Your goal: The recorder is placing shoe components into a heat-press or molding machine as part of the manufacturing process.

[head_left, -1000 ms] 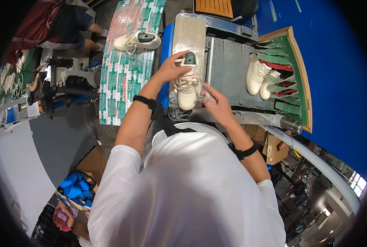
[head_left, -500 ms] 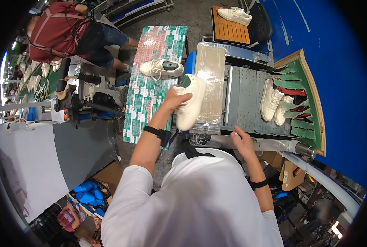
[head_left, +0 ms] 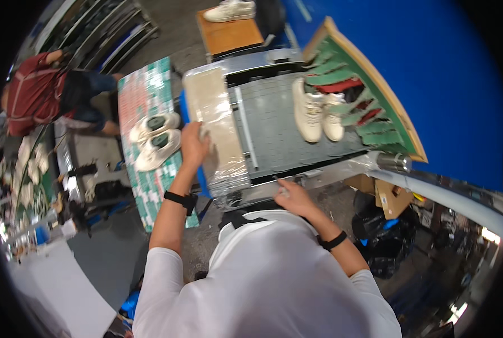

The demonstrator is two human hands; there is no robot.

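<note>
Two cream lace-up sneakers lie side by side on the table covered in green-and-white printed wrap (head_left: pixel 147 198). The far sneaker (head_left: pixel 141 132) and the near sneaker (head_left: pixel 150 160) both show dark green inside. To their right, my left hand (head_left: pixel 194 147) hovers by the left edge of the plastic-wrapped board (head_left: pixel 213 104), holding no shoe, its fingers loosely stretched and blurred. My right hand (head_left: pixel 296 200) is at the near edge of the grey conveyor (head_left: pixel 274 129). Its index finger points out while the others curl around a small pale bit, too blurred to name.
Another cream sneaker pair (head_left: pixel 307 115) stands on the conveyor before a wood-framed opening (head_left: pixel 406 132) with torn green strips. One more sneaker (head_left: pixel 230 11) rests on a wooden stool (head_left: pixel 229 36). A person in a red top (head_left: pixel 37 93) works at far left. Cardboard (head_left: pixel 394 200) lies at right.
My left hand has set the sneaker down beside the other one on the wrapped table and let go. My view has turned, so the surroundings appear shifted left.
</note>
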